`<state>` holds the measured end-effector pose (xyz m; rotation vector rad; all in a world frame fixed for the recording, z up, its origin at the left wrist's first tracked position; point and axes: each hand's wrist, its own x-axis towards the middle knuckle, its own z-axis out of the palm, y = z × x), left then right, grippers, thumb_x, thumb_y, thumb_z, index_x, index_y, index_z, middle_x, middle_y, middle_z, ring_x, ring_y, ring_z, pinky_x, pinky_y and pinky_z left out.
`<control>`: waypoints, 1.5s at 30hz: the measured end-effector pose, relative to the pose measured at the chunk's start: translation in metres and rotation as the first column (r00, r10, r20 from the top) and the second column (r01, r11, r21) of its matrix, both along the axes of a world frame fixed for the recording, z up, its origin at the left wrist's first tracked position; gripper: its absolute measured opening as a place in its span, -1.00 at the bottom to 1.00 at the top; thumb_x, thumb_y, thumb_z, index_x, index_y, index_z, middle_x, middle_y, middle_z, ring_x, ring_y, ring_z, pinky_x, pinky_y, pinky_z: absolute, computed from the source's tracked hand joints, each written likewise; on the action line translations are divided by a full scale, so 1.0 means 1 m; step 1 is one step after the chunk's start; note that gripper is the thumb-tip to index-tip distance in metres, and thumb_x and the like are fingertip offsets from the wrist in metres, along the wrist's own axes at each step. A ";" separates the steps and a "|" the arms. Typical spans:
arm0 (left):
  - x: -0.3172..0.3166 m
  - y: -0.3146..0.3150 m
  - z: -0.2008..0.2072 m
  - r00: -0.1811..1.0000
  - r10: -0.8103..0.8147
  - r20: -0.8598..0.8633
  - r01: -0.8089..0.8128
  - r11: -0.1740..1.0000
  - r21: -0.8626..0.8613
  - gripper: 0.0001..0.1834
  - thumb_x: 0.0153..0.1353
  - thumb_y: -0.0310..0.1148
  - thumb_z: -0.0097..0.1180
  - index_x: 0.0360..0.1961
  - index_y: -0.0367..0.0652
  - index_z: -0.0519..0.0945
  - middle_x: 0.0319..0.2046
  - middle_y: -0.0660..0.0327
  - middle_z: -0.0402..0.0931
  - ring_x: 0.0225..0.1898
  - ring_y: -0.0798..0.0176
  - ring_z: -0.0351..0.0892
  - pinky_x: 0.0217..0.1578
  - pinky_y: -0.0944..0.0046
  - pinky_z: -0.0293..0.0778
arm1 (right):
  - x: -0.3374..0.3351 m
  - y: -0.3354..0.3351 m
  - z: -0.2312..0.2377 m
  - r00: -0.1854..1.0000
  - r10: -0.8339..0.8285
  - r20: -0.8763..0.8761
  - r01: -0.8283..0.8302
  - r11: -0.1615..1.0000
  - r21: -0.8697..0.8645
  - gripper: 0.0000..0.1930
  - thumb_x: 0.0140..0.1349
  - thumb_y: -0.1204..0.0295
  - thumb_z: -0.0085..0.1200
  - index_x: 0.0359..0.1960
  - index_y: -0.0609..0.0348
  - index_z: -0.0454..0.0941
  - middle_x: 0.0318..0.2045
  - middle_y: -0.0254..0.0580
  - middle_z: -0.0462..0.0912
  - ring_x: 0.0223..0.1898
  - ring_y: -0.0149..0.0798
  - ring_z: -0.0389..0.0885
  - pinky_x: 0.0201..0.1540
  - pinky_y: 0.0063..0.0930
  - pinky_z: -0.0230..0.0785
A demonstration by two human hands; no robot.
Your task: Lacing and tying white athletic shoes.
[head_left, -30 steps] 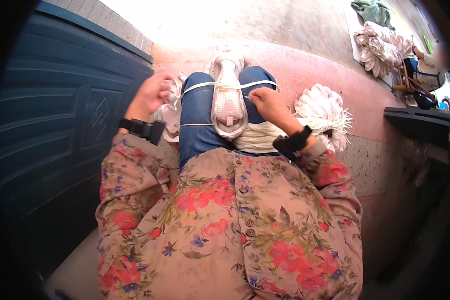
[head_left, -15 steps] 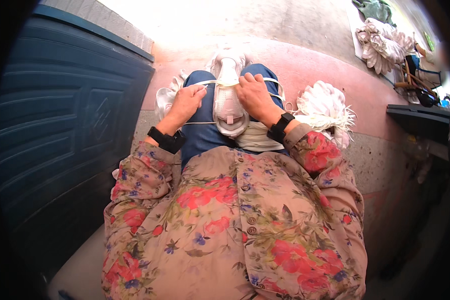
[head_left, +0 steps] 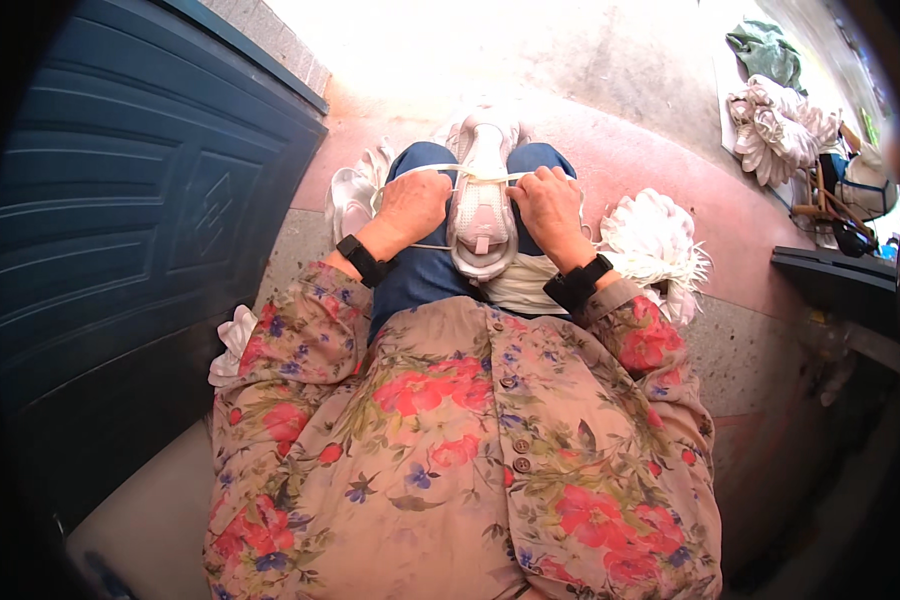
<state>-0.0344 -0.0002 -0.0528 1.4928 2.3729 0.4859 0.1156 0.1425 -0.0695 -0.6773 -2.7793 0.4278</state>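
Observation:
A pale pink and white shoe upper [head_left: 482, 215] lies lengthwise between my knees, its rounded end toward me. Across it runs a cream lace [head_left: 485, 178], crossed or knotted over its middle. My left hand [head_left: 417, 207] is closed on one side of the lace, left of the upper. On the other side, my right hand [head_left: 550, 205] pinches the lace close to the upper's edge. Both backs of the hands face up and partly hide the fingertips. Below the upper, pale layered material [head_left: 523, 288] shows over my lap.
A bundle of white shoe uppers [head_left: 652, 245] with loose laces lies right of my knee; more white uppers [head_left: 352, 200] lie left. A dark blue panelled door [head_left: 160, 190] stands close on my left. At far right are another pile of uppers [head_left: 778, 128] and a dark ledge [head_left: 835, 277].
My hands have pulled the lace taut to both sides, and its crossing now sits over the upper. My left hand has turned back-up. The whole view has shifted slightly.

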 end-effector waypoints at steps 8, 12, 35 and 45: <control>0.011 0.014 0.002 0.979 -0.119 -0.168 0.118 0.993 -0.013 -0.80 0.02 -0.33 0.00 -0.62 -0.22 0.51 -0.57 0.03 0.47 -0.42 -0.01 0.48 -0.39 0.07 0.38 | 0.002 0.000 0.000 1.000 0.013 -0.023 -0.013 1.000 -0.012 -0.81 -0.01 0.28 0.05 -0.64 0.09 0.53 -0.52 -0.24 0.48 -0.33 -0.18 0.40 -0.30 -0.26 0.17; 0.016 0.005 0.007 0.985 0.134 -0.112 -0.129 0.991 0.043 -0.73 -0.05 -0.20 0.12 -0.60 -0.23 0.53 -0.58 0.06 0.48 -0.40 -0.01 0.41 -0.40 0.08 0.36 | 0.006 -0.011 0.007 0.998 0.040 0.038 -0.043 0.995 0.086 -0.75 0.02 0.23 0.01 -0.63 0.13 0.54 -0.50 -0.21 0.49 -0.31 -0.19 0.39 -0.32 -0.28 0.13; 0.005 0.113 -0.003 0.877 -0.070 0.475 0.108 0.993 -0.053 -0.62 -0.07 -0.47 0.01 -0.14 -0.34 0.44 -0.59 0.01 0.49 -0.65 0.10 0.48 -0.60 0.20 0.39 | 0.007 -0.020 -0.019 0.949 -0.063 -0.310 -0.008 0.975 -0.221 -0.86 -0.04 0.55 -0.09 -0.39 0.23 0.40 -0.55 -0.08 0.45 -0.43 -0.05 0.39 -0.35 -0.26 0.27; -0.019 0.114 0.030 0.436 0.254 0.863 -0.220 0.960 -0.172 -0.49 -0.07 -0.54 0.08 -0.01 -0.32 0.30 -0.62 0.20 0.43 -0.81 0.50 0.23 -0.84 0.49 0.13 | -0.007 0.004 0.010 0.953 0.278 0.118 -0.298 0.929 0.220 -0.94 -0.12 0.45 -0.04 -0.57 0.04 0.48 -0.43 -0.27 0.39 -0.29 -0.25 0.32 -0.33 -0.38 0.09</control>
